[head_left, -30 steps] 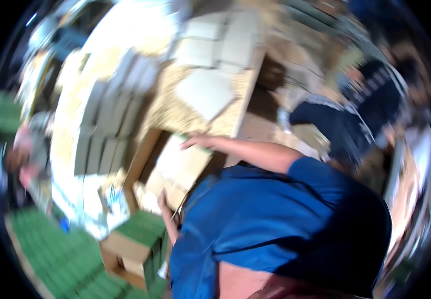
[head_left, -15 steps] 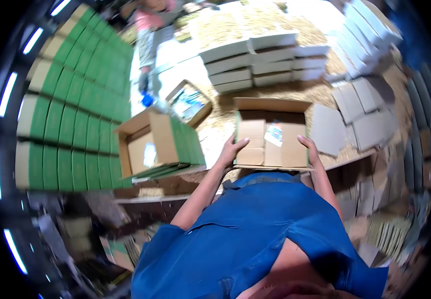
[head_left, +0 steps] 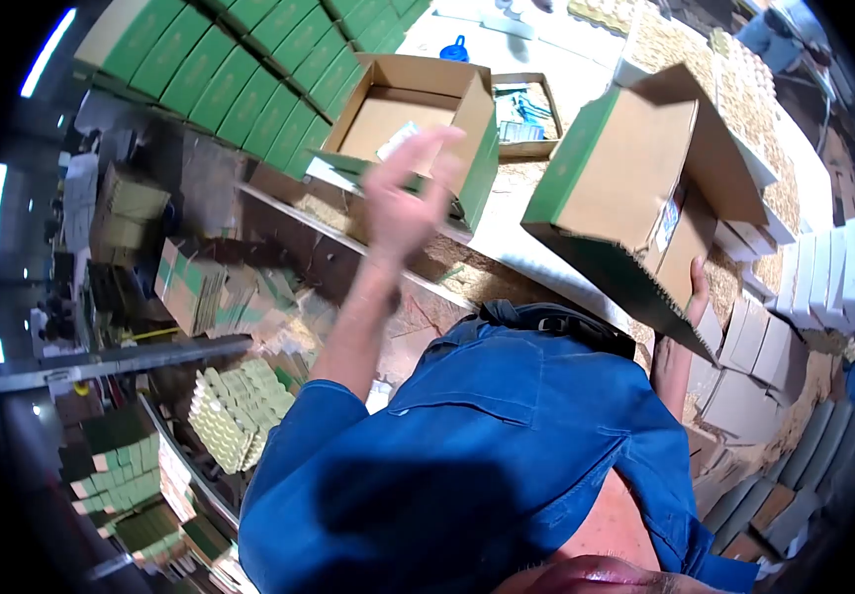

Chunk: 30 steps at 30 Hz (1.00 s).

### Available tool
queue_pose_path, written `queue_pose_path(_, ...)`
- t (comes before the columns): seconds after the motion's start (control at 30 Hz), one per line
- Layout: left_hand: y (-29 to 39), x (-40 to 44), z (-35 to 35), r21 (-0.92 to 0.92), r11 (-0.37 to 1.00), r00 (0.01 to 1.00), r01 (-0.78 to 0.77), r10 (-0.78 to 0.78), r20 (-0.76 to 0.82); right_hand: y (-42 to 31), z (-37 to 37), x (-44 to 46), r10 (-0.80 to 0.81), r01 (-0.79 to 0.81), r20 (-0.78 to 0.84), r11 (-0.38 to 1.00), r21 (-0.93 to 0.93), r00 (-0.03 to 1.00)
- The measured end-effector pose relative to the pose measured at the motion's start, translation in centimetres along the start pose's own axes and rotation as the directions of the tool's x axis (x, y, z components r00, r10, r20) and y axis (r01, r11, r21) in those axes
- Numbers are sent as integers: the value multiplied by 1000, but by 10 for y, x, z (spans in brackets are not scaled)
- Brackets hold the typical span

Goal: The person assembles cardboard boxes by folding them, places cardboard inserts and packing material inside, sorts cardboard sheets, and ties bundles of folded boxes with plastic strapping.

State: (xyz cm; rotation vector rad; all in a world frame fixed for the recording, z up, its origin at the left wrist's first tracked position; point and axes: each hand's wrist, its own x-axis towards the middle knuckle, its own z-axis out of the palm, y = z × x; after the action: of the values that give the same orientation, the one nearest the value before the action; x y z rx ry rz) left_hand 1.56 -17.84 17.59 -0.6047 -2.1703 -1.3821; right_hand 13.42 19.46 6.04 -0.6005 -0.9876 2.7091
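Observation:
My right hand [head_left: 697,295] grips the lower right side of an open cardboard box [head_left: 625,168] with green outer walls; the box is tilted, and a small printed paper lies inside. Blurred by motion, my left hand [head_left: 410,193] is raised with its fingers apart and nothing visible between them. It overlaps the front of another open green box [head_left: 482,163], which stands on the table with a pale paper inside. Whether my left hand touches this box I cannot tell. Behind them, a shallow cardboard tray [head_left: 526,150] holds blue and white printed papers.
Stacked green boxes [head_left: 220,84] rise at upper left, near a blue round object [head_left: 455,49]. White boxes [head_left: 838,272] and grey-white cartons [head_left: 744,381] are at right. Pale egg trays [head_left: 235,416] stand at lower left. The table edge [head_left: 329,226] runs before me.
My left hand has let go of the box that both hands held and moved left to the other box. The box in my right hand is now tilted. The view has turned left.

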Motion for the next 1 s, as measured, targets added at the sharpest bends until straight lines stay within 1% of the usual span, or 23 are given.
queue_pose_path(0.03, -15, 12, -26, 124, 992, 995, 31, -19, -93, -3, 17, 8, 24, -24, -1, 999, 31, 1000)
queue_pose_path(0.07, -27, 26, -46, 212, 969, 974, 127, -82, -211, -5, 28, 17, 46, -51, 87, 998, 47, 995)
queue_pose_path(0.13, -103, 42, -88, 433, 860, 950, 268, -161, -268, -1, 62, 36, 138, -153, 132, 982, 112, 982)
queue_pose_path(0.17, -136, 47, -103, 318, 859, 913, 402, -347, -216, 4, 75, 46, 190, -213, 171, 969, 129, 967)
queue_pose_path(0.2, -159, 54, -115, 250, 828, 861, 502, -507, -47, 8, 89, 58, 237, -269, 209, 952, 143, 949)
queue_pose_path(0.23, -165, 59, -119, 217, 757, 750, 616, -648, 132, 16, 103, 70, 292, -335, 240, 928, 162, 926)
queue_pose_path(0.27, -172, 67, -122, 206, 667, 598, 716, -738, 311, 24, 119, 78, 314, -338, 185, 934, 112, 931)
queue_pose_path(0.3, -197, 72, -129, 229, 700, 555, 677, -689, 467, 32, 141, 77, 272, -292, 216, 954, 68, 938)
queue_pose_path(0.33, -202, 80, -138, 198, 647, 421, 736, -667, 614, 40, 162, 72, 235, -248, 243, 968, 23, 941)
queue_pose_path(0.4, -197, 87, -135, 275, 587, 345, 762, -726, 594, 61, 196, 69, 251, -249, 132, 968, -30, 959)
queue_pose_path(0.43, -184, 89, -131, 278, 573, 356, 771, -749, 559, 72, 209, 71, 305, -307, 179, 952, -20, 935)
queue_pose_path(0.47, -197, 91, -134, 310, 561, 353, 768, -774, 526, 84, 221, 66, 205, -191, 142, 976, -104, 968)
queue_pose_path(0.57, -185, 89, -136, 249, 557, 404, 792, -784, 471, 111, 235, 74, 323, -316, 257, 946, -70, 911)
queue_pose_path(0.6, -188, 87, -139, 238, 554, 416, 798, -792, 447, 121, 240, 77, 293, -278, 259, 956, -92, 920)
queue_pose_path(0.63, -195, 83, -140, 154, 530, 430, 834, -799, 421, 125, 251, 76, 273, -245, 240, 959, -139, 932)
queue_pose_path(0.67, -202, 80, -142, 136, 540, 441, 830, -787, 432, 128, 261, 76, 254, -215, 221, 958, -188, 942)
queue_pose_path(0.73, -213, 73, -143, 93, 613, 515, 784, -728, 453, 136, 268, 84, 258, -211, 220, 953, -218, 941)
queue_pose_path(0.8, -223, 74, -145, 119, 615, 524, 779, -743, 416, 149, 270, 92, 291, -232, 149, 917, -324, 945)
queue_pose_path(0.83, -223, 74, -145, 128, 616, 530, 778, -751, 393, 155, 263, 103, 374, -272, 123, 829, -488, 919)
queue_pose_path(0.87, -222, 73, -145, 137, 615, 536, 776, -758, 371, 160, 253, 109, 346, -143, 218, 769, -623, 913)
queue_pose_path(0.93, -211, 74, -139, 143, 602, 575, 786, -796, 190, 153, 255, 105, 305, 67, 279, 558, -827, 910)
queue_pose_path(0.97, -204, 75, -134, 14, 505, 479, 863, -827, 293, 143, 259, 102, 281, 148, 234, 294, -944, 931)
queue_pose_path(1.0, -193, 77, -128, -86, 370, 373, 925, -842, 389, 127, 272, 98, 388, 208, 184, -21, -978, 903)
